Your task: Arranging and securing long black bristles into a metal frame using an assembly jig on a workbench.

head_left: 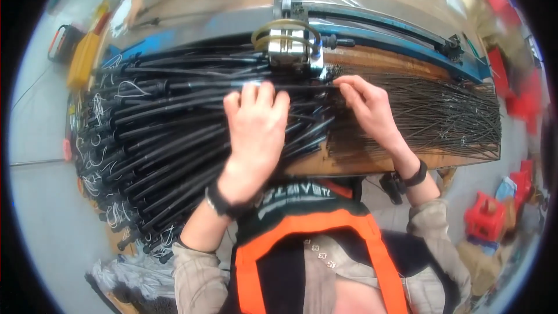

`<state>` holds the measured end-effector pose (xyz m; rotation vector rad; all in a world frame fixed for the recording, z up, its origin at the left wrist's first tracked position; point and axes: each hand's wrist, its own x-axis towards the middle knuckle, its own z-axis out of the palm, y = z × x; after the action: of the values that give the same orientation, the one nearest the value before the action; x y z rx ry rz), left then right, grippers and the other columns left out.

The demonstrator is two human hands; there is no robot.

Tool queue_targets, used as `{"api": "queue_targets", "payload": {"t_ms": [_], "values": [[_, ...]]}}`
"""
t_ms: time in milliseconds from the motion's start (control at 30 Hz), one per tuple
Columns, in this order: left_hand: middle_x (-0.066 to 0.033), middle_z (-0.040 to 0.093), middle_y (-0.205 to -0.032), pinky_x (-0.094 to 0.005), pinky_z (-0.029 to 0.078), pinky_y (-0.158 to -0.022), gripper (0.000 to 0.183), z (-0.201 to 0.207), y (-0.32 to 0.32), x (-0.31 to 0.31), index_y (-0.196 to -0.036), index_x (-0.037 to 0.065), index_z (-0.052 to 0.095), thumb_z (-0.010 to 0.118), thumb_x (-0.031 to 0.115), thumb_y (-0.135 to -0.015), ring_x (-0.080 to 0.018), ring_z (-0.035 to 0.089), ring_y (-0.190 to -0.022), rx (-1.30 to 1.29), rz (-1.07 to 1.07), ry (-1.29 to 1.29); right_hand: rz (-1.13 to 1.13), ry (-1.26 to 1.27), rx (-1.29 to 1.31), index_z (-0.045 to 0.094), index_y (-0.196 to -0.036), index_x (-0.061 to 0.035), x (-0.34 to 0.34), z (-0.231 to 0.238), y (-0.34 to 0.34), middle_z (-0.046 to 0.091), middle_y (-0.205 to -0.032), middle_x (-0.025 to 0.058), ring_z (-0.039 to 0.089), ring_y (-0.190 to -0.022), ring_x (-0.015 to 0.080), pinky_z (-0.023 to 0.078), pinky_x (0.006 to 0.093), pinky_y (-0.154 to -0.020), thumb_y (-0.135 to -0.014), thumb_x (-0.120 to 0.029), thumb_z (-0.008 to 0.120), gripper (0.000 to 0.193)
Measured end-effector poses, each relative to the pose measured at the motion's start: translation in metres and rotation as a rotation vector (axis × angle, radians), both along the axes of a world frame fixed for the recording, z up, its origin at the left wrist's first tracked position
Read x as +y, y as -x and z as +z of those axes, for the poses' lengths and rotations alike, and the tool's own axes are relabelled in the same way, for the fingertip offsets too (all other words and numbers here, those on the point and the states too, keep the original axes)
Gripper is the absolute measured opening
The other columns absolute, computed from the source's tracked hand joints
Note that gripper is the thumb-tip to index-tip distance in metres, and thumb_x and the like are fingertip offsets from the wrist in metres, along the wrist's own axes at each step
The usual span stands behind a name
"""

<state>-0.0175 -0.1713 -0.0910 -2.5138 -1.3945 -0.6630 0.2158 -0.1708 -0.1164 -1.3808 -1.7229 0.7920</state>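
While both hands work just in front of the machine (289, 50), these items stand in the head view:

Left hand (256, 122): back up, fingers bent down over a black tube at the upper side of the heap; whether they clamp it or only press, I cannot tell, as the palm is hidden.

Right hand (369, 104): thumb and forefinger pinched on the end of a slim dark piece (311, 87).

Piece: stretched level between the hands, just on the near side of the machine; whether it joins the tube under the left fingers, I cannot tell.

Tubes (157, 160): black, many, fanned over the left side, white cords (119, 215) at their far left ends. Likely fault: the cords snag on each other, and a pull on one tube drags its neighbours.

Rods (436, 116): thin, dark, heaped loosely on the wooden table (317, 164) to the right. Likely fault: a tangle, should the right sleeve or wrist sweep them.

Machine: hose looped round its head, blue rail (395, 46) to its right. Chief risk, in my judgement: fingertips pinched if it moves with hands so near. Second: the piece slips, being held by fingertips alone at the right.
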Motion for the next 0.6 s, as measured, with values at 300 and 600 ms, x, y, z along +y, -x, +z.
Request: {"api": "queue_targets", "payload": {"t_ms": [300,600], "values": [[-0.0013,0.056,-0.085,-0.0394,0.037,-0.084,0.005,-0.017,-0.015,0.041,-0.082,0.014,0.063,0.066,0.014,-0.078,-0.0213,0.055,-0.091,0.155,0.004,0.046,-0.112,0.013,-0.018,0.070,-0.109,-0.0020,0.022,-0.027,-0.016,0.067,-0.081,0.0048,0.058,-0.073,0.0084,0.047,0.0247,-0.067,-0.096,-0.018,0.063,0.022],[-0.0054,0.056,-0.081,-0.0340,0.047,-0.073,0.011,0.001,0.003,0.040,-0.087,0.008,0.059,0.059,0.006,-0.076,-0.0226,0.058,-0.083,0.066,-0.182,0.049,-0.115,0.246,0.386,0.071,-0.109,0.0000,0.004,-0.012,-0.017,0.056,-0.074,-0.0045,0.049,-0.072,0.0046,0.040,0.0214,-0.064,-0.100,-0.023,0.059,0.028]]}}
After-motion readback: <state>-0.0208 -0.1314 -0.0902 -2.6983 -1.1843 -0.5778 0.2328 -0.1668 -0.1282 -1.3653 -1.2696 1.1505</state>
